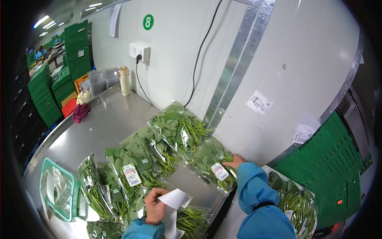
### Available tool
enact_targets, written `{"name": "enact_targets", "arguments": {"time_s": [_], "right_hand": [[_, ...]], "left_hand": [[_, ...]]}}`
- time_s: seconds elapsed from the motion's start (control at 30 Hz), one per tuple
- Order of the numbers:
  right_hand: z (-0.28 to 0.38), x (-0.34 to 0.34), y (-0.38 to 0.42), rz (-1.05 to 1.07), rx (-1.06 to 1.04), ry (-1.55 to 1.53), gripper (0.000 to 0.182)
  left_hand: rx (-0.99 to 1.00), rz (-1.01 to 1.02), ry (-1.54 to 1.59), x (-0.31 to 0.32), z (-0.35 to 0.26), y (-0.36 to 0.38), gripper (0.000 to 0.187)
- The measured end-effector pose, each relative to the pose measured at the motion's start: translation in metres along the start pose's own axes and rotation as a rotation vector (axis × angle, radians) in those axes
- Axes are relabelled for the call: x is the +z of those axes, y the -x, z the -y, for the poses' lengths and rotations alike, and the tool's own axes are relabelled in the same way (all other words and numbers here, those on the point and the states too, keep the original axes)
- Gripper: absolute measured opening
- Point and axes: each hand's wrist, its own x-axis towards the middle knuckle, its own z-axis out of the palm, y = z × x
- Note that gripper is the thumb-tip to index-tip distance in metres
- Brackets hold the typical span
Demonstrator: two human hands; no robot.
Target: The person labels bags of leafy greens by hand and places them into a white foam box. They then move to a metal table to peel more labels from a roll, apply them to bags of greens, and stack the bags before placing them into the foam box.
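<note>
My left hand [154, 207] is closed around a white strip of label paper [172, 198], which curls over above the bagged greens. A printed label shows at the strip's edge. With its fingers, my right hand [234, 161] touches the right side of a clear bag of leafy greens [207, 156]; whether it grips the film is hard to see. That bag bears a white and red label [219, 171]. Another labelled bag of greens [133, 159] lies to the left, its sticker [131, 175] facing up. Several more bags are spread around my hands, stems toward me.
A green plastic basket [73, 199] holding label material stands at left on the steel table [107, 119]. Farther back are a thermos flask [124, 81] and a maroon cloth [81, 112]. Green crates [322, 163] and a bag of greens [296, 203] are at right, beside the wall panel.
</note>
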Motion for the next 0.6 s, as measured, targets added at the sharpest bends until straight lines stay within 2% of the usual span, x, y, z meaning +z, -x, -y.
{"name": "enact_targets", "arguments": {"time_s": [0.03, 0.07, 0.1, 0.17, 0.2, 0.23, 0.27, 0.3, 0.37, 0.4, 0.43, 0.47, 0.53, 0.6], "right_hand": [[-0.007, 0.003, -0.006, 0.183, -0.060, -0.157, 0.082], [-0.015, 0.013, -0.010, 0.164, -0.070, 0.020, 0.066], [-0.013, 0.015, -0.001, 0.172, -0.068, 0.016, 0.066], [0.001, 0.002, 0.036, 0.477, -0.070, -0.161, 0.061], [0.000, 0.004, 0.046, 0.511, -0.080, -0.100, 0.050], [-0.005, 0.004, 0.055, 0.513, -0.075, -0.099, 0.050], [-0.011, 0.002, 0.064, 0.592, -0.170, -0.212, 0.056], [-0.011, 0.000, 0.075, 0.673, -0.267, -0.328, 0.062], [0.024, -0.028, 0.101, 0.768, -0.226, -0.291, 0.058], [0.032, -0.029, 0.101, 0.626, -0.239, 0.055, 0.055], [0.044, -0.033, 0.101, 0.462, -0.251, 0.394, 0.053], [0.084, -0.043, 0.127, 0.079, -0.374, 0.501, 0.049], [0.112, -0.025, 0.123, 0.139, -0.641, -0.325, 0.052], [0.179, -0.030, 0.167, 0.478, -0.608, -0.680, 0.050]], "left_hand": [[-0.025, -0.035, 0.064, 0.000, 0.000, 0.001, 0.007], [-0.084, 0.020, 0.068, -0.007, -0.001, 0.002, 0.007], [-0.090, 0.019, 0.062, -0.009, -0.001, 0.004, 0.007], [-0.066, 0.050, 0.047, -0.011, -0.002, 0.005, 0.011], [-0.071, 0.052, 0.048, -0.012, -0.001, 0.002, 0.011], [0.074, 0.065, -0.030, -0.014, 0.001, -0.002, 0.010], [0.219, 0.073, -0.108, -0.015, 0.002, -0.006, 0.009], [0.215, 0.068, -0.109, -0.015, 0.000, -0.010, 0.009], [0.067, 0.023, -0.017, -0.016, -0.007, -0.013, 0.010], [-0.131, -0.020, 0.098, -0.014, -0.009, -0.011, 0.009], [-0.099, -0.024, 0.143, -0.012, -0.008, -0.014, 0.011], [-0.098, -0.046, 0.167, -0.007, -0.012, -0.016, 0.011], [-0.094, -0.071, 0.195, -0.001, -0.014, -0.017, 0.011], [-0.137, -0.063, 0.228, 0.001, -0.012, -0.017, 0.012]]}}
